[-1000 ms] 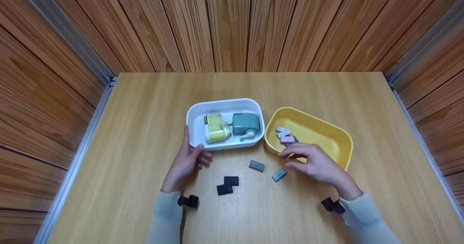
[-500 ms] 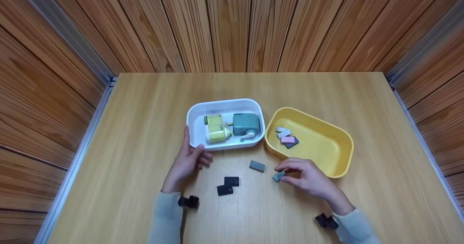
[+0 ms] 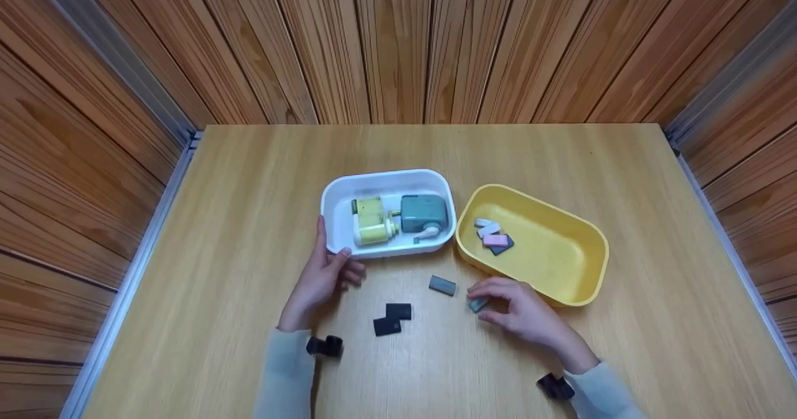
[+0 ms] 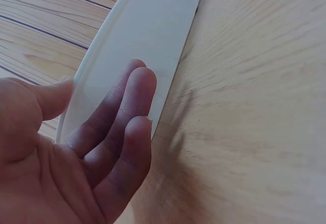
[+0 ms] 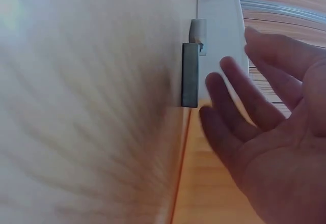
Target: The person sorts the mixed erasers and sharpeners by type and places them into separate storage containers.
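Note:
My left hand (image 3: 317, 285) rests at the near left corner of a white tub (image 3: 330, 188), thumb at the rim. In the left wrist view its other visible fingers (image 4: 137, 94) lie loosely bent beside the outer wall. Inside the tub are a teal hand-crank pencil sharpener (image 3: 423, 213) and a yellow-green sharpener-like device (image 3: 370, 220). My right hand (image 3: 523, 310) hovers around a small teal eraser-like block (image 3: 477, 305) on the table. In the right wrist view, its loosely spread fingers show a gap to the block (image 5: 190, 76). A grey-blue block (image 3: 443, 285) lies to the left.
A yellow tub (image 3: 560, 251) stands right of the white one, holding several small blocks, among them a pink one (image 3: 495, 240). Two flat black pieces (image 3: 387, 326) overlap on the table between the hands. Wooden panels (image 3: 398, 45) wall the back and sides.
My right hand has moved from the yellow tub's near rim down and left to the teal block, which stays about where it was. The left hand and white tub have not moved.

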`<action>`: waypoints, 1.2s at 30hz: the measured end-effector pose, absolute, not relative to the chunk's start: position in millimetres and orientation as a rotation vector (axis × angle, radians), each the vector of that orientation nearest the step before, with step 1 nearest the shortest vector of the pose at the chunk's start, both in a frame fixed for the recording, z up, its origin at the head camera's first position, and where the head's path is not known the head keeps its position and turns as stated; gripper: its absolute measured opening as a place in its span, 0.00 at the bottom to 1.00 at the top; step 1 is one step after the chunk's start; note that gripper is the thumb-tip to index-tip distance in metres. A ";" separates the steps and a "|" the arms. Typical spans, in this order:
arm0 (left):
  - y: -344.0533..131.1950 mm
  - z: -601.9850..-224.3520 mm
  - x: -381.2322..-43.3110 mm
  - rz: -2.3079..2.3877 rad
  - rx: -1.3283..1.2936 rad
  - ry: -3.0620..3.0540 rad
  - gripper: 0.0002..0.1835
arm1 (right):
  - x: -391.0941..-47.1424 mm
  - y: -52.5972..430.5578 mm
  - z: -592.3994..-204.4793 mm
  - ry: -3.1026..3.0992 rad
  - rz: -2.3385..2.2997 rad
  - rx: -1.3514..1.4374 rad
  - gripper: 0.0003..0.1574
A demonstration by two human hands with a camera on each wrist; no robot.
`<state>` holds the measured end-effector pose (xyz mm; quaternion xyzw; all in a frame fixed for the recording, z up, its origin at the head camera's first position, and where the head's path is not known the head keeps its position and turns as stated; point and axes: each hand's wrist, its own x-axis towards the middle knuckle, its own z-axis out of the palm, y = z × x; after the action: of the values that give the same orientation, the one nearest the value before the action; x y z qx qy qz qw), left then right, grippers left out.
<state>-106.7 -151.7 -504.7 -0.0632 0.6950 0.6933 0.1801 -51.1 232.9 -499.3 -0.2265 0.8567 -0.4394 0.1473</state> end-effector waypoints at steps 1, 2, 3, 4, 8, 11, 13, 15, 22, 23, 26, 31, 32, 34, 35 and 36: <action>-151.7 -505.0 -106.6 1.957 -0.172 1.973 0.42 | -51.0 232.9 -500.0 2.474 -1.245 -0.653 0.19; -151.6 -505.5 -106.6 1.957 -0.163 1.980 0.43 | -50.9 232.7 -500.6 2.485 -1.227 -0.663 0.19; -151.5 -505.9 -106.6 1.958 -0.155 1.989 0.43 | -50.8 232.6 -501.0 2.494 -1.213 -0.670 0.20; -151.4 -506.3 -106.8 1.960 -0.150 1.995 0.43 | -50.6 232.4 -501.3 2.501 -1.200 -0.679 0.20; -150.6 -507.0 -107.2 1.967 -0.145 2.010 0.43 | -50.9 231.8 -502.6 2.524 -1.152 -0.716 0.21; -150.3 -506.7 -107.2 1.963 -0.152 2.014 0.42 | -51.2 231.3 -503.4 2.531 -1.113 -0.715 0.21; -150.3 -506.5 -107.2 1.963 -0.152 2.012 0.42 | -52.0 230.3 -503.6 2.532 -1.095 -0.712 0.21; -150.4 -506.0 -107.2 1.962 -0.157 2.010 0.42 | -52.7 229.0 -503.8 2.536 -1.069 -0.698 0.21; -151.5 -504.6 -107.3 1.959 -0.172 1.996 0.42 | -55.1 225.0 -504.3 2.551 -0.975 -0.689 0.21; -151.6 -504.6 -107.4 1.960 -0.171 1.992 0.42 | -55.0 225.0 -504.4 2.553 -0.965 -0.694 0.21; -151.7 -504.5 -107.2 1.955 -0.170 1.992 0.42 | -54.5 225.3 -504.2 2.549 -0.946 -0.710 0.19; -150.9 -504.4 -106.8 1.957 -0.185 1.986 0.42 | -54.0 225.6 -503.6 2.548 -0.926 -0.728 0.18; -150.6 -504.1 -106.7 1.957 -0.186 1.986 0.42 | -53.8 225.7 -503.7 2.555 -0.919 -0.735 0.18; -150.2 -503.8 -107.1 1.957 -0.186 1.985 0.43 | -53.7 225.7 -503.8 2.569 -0.906 -0.751 0.18; -149.9 -503.5 -107.2 1.955 -0.186 1.989 0.43 | -53.5 225.6 -503.9 2.576 -0.899 -0.756 0.18; -149.8 -503.7 -107.5 1.954 -0.186 1.990 0.43 | -53.3 225.5 -503.9 2.584 -0.893 -0.761 0.18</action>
<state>-107.5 -149.8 -503.7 -0.0654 0.7014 0.6885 0.1724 -53.3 225.5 -503.9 -0.2650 0.9000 -0.3111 0.1513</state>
